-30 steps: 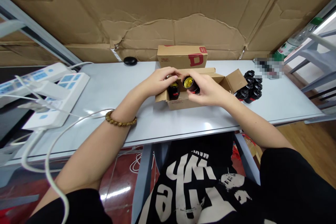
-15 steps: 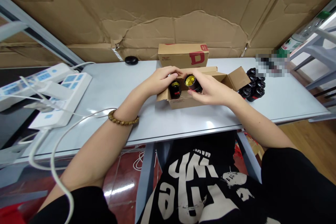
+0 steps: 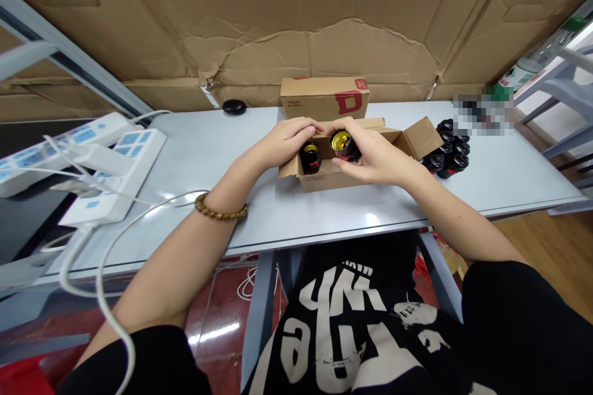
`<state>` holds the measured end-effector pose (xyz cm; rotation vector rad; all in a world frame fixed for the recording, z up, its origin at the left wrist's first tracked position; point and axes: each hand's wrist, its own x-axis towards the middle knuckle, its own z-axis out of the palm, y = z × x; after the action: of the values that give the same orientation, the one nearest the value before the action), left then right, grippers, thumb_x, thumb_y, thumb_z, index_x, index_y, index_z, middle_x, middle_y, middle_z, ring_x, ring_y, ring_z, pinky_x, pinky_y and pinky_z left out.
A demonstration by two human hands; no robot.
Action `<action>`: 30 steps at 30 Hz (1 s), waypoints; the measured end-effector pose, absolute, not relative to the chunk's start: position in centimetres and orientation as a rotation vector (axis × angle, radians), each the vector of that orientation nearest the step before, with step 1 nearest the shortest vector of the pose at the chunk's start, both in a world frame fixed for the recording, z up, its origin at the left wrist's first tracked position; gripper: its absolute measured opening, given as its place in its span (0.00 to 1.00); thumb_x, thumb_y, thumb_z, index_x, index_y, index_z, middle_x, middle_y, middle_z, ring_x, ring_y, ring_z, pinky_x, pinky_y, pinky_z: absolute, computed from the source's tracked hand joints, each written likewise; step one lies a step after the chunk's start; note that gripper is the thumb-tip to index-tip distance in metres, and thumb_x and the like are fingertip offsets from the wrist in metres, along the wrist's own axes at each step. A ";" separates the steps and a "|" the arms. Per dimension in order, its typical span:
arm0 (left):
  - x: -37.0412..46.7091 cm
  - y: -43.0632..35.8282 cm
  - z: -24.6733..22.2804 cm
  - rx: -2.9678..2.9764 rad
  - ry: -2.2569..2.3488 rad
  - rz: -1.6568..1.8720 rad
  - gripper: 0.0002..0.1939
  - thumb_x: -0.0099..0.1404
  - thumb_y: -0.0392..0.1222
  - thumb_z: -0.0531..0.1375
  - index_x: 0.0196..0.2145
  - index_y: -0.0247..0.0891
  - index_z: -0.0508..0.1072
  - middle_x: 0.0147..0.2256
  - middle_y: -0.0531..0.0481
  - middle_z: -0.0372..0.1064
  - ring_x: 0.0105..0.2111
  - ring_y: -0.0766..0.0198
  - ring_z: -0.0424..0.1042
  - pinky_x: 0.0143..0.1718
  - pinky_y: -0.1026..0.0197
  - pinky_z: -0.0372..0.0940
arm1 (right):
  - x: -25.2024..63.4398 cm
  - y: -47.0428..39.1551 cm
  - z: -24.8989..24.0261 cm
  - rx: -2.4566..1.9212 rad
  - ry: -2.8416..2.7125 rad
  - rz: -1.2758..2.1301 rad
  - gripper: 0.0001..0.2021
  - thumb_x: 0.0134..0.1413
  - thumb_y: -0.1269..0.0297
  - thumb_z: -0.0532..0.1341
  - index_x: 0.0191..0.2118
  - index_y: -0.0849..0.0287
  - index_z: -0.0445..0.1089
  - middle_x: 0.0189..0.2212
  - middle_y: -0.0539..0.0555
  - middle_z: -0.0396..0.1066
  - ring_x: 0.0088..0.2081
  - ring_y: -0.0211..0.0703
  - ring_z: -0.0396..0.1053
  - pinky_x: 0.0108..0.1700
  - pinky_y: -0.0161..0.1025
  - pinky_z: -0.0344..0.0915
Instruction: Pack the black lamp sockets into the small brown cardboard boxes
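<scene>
An opened cardboard box (image 3: 324, 182) lies on the table, its flaps spread. Inside its left end stands a black lamp holder (image 3: 311, 159) with a brass screw thread. My right hand (image 3: 370, 151) is wrapped around a second lamp holder (image 3: 343, 144) over the box opening, its threaded mouth tilted towards me. My left hand (image 3: 290, 139) is bent over the box's back left edge, fingers together and thumb just above the standing lamp holder. Those fingertips are partly hidden. To the right of the box, several black lamp holders (image 3: 447, 148) stand in a cluster.
Behind the open box is another cardboard box (image 3: 319, 97) with a red letter. White power strips (image 3: 120, 179) and cables lie at the left of the table (image 3: 185, 142). A black oval object (image 3: 234, 107) sits near the back; a plastic bottle (image 3: 532, 68) is far right.
The lamp holder in my right hand has turned slightly, showing its brass mouth a little more. My left hand stays at the box edge. The whole view has shifted slightly.
</scene>
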<state>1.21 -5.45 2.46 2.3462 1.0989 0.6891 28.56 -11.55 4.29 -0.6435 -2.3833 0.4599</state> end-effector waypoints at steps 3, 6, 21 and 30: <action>1.2 -5.4 2.4 2.353 1.094 0.687 0.30 0.83 0.57 0.49 0.56 0.38 0.85 0.60 0.42 0.86 0.59 0.46 0.80 0.70 0.47 0.72 | 28.5 -11.6 4.3 -0.644 -2.377 0.488 0.20 0.74 0.64 0.58 0.67 0.58 0.61 0.54 0.62 0.78 0.48 0.52 0.77 0.53 0.50 0.77; 1.2 -5.3 2.3 2.366 1.090 0.691 0.31 0.83 0.58 0.48 0.57 0.37 0.85 0.60 0.41 0.86 0.59 0.46 0.81 0.69 0.46 0.72 | 28.4 -11.7 4.4 -0.643 -2.366 0.561 0.20 0.76 0.64 0.56 0.68 0.59 0.59 0.56 0.65 0.77 0.51 0.54 0.77 0.57 0.55 0.78; 1.2 -5.4 2.4 2.378 1.102 0.670 0.32 0.83 0.61 0.48 0.56 0.38 0.85 0.58 0.40 0.86 0.59 0.44 0.81 0.68 0.44 0.72 | 28.4 -11.8 4.1 -0.639 -2.372 0.444 0.16 0.65 0.65 0.59 0.57 0.56 0.65 0.39 0.52 0.75 0.35 0.42 0.68 0.40 0.40 0.66; 1.2 -5.3 2.3 2.375 1.096 0.678 0.32 0.84 0.61 0.48 0.54 0.38 0.85 0.56 0.40 0.86 0.56 0.45 0.81 0.67 0.45 0.72 | 28.5 -11.7 4.1 -0.634 -2.378 0.433 0.21 0.71 0.65 0.59 0.65 0.57 0.62 0.54 0.62 0.78 0.48 0.51 0.77 0.51 0.48 0.75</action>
<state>1.18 -5.28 2.29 2.3751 1.0964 0.6782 28.52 -11.72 4.13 -0.6341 -2.3780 0.4325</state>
